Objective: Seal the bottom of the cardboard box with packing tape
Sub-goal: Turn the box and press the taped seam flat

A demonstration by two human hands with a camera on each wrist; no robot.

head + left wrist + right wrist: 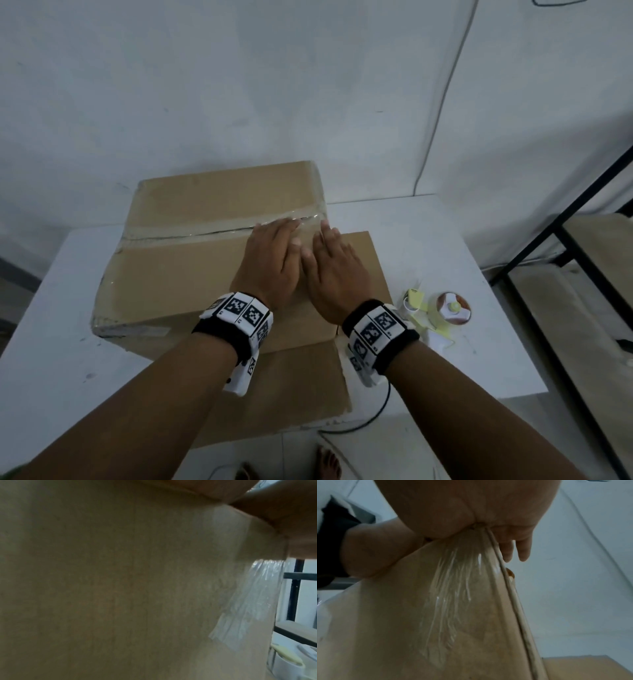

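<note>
A brown cardboard box (191, 274) lies on the white table (445, 233), closed side up. Clear packing tape (205, 233) runs along its middle seam. My left hand (274, 253) and right hand (330, 260) lie flat side by side on the box top at the right end of the seam, fingers straight, pressing the tape. In the right wrist view the wrinkled tape (453, 588) sits under my palm, and my fingers (515, 550) reach past the box edge. The left wrist view shows the cardboard (120, 588) and the tape end (248, 601).
A tape dispenser (452, 308) with a pale yellow guard stands on the table right of the box, also in the left wrist view as the dispenser (288, 660). Open box flaps (308, 377) spread toward me and to the right. A black-framed shelf (582, 274) stands at the right. A cable (376, 411) hangs off the table's front.
</note>
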